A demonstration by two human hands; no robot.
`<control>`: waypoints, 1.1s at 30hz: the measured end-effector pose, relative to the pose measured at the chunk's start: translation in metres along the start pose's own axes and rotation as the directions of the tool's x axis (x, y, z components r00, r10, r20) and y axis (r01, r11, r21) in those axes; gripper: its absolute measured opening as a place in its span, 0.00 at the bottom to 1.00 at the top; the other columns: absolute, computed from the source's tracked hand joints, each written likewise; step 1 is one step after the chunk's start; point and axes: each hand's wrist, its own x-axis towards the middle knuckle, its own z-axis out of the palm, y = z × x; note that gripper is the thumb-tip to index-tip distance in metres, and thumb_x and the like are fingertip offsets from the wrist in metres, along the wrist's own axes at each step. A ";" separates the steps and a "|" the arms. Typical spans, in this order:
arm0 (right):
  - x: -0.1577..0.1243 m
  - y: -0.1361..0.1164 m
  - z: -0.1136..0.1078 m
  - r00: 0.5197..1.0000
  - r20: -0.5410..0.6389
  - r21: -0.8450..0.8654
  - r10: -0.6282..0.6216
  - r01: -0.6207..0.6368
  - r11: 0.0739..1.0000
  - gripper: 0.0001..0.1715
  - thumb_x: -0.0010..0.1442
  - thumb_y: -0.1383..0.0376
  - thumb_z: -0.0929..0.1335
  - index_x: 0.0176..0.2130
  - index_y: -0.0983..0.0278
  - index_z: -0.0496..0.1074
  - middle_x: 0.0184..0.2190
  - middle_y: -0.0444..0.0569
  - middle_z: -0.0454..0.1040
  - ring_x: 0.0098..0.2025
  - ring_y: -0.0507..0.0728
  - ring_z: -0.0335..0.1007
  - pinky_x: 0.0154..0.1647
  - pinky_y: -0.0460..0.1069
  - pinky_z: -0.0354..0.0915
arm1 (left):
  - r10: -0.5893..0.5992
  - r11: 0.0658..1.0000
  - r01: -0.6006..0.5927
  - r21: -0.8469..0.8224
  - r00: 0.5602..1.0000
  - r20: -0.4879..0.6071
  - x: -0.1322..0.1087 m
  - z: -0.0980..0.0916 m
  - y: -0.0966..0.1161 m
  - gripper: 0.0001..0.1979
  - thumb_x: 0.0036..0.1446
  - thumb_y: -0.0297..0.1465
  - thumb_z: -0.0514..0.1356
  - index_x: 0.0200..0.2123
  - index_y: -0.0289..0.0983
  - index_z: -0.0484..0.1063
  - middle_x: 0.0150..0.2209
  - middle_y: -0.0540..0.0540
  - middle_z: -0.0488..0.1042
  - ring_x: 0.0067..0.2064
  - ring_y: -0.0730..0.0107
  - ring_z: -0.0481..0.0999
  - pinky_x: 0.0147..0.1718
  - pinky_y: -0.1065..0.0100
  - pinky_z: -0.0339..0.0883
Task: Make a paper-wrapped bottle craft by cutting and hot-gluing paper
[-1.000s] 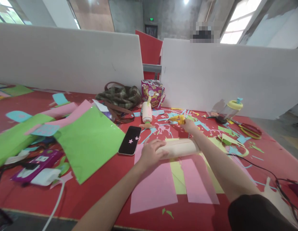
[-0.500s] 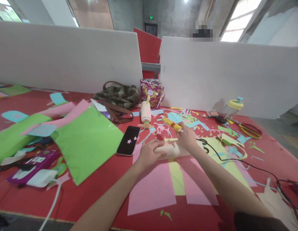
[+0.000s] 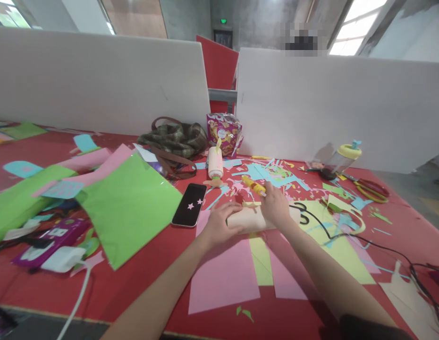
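Observation:
A cream paper tube (image 3: 251, 219) lies crosswise in front of me, above pink and yellow sheets. My left hand (image 3: 223, 223) is wrapped around its left end. At its right half is my right hand (image 3: 275, 206), closed around what looks like a yellow hot glue gun (image 3: 254, 185); its front end is hidden behind the hand. A black cord (image 3: 316, 222) loops out beside the tube's right end. Under the tube spread a pink sheet (image 3: 224, 276) and a yellow sheet (image 3: 261, 264). Left of my left hand, a phone (image 3: 189, 205) bears small pink stars.
A green sheet (image 3: 129, 208) and a purple power strip (image 3: 58, 238) lie at left. Behind stand a small decorated tube (image 3: 215, 163), a plaid bag (image 3: 177, 139) and a snack bag (image 3: 224, 132). Paper scraps (image 3: 276, 174), scissors (image 3: 371, 189) and a clear cup (image 3: 341, 160) are at right.
The yellow glue gun has shifted slightly right and down with my right hand. My left hand stays at the tube's left end, its fingers lying a little flatter over it.

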 end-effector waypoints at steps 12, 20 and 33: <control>0.009 -0.001 0.001 0.999 0.046 -0.043 0.010 -0.008 0.999 0.10 0.57 0.69 0.56 0.40 0.66 0.59 0.30 0.52 0.70 0.31 0.59 0.65 0.25 0.48 0.50 | -0.048 0.998 0.047 0.042 0.999 0.007 -0.003 0.002 0.007 0.24 0.40 0.39 0.62 0.42 0.39 0.66 0.44 0.46 0.71 0.46 0.60 0.68 0.54 0.49 0.36; 0.017 -0.003 0.002 0.996 0.086 -0.055 -0.007 0.012 0.998 0.09 0.58 0.67 0.56 0.39 0.65 0.59 0.30 0.51 0.70 0.31 0.58 0.65 0.24 0.47 0.49 | -0.072 0.997 0.072 0.005 0.995 0.062 -0.002 -0.006 0.000 0.27 0.36 0.39 0.64 0.43 0.40 0.65 0.42 0.46 0.71 0.43 0.60 0.69 0.43 0.61 0.60; 0.020 -0.001 0.006 0.995 0.103 -0.051 -0.005 0.010 0.999 0.08 0.59 0.65 0.56 0.38 0.65 0.59 0.29 0.51 0.70 0.30 0.58 0.66 0.22 0.47 0.46 | -0.091 0.996 0.089 0.019 0.993 0.069 -0.007 -0.010 -0.016 0.27 0.34 0.42 0.63 0.40 0.40 0.66 0.37 0.48 0.72 0.38 0.64 0.70 0.37 0.67 0.63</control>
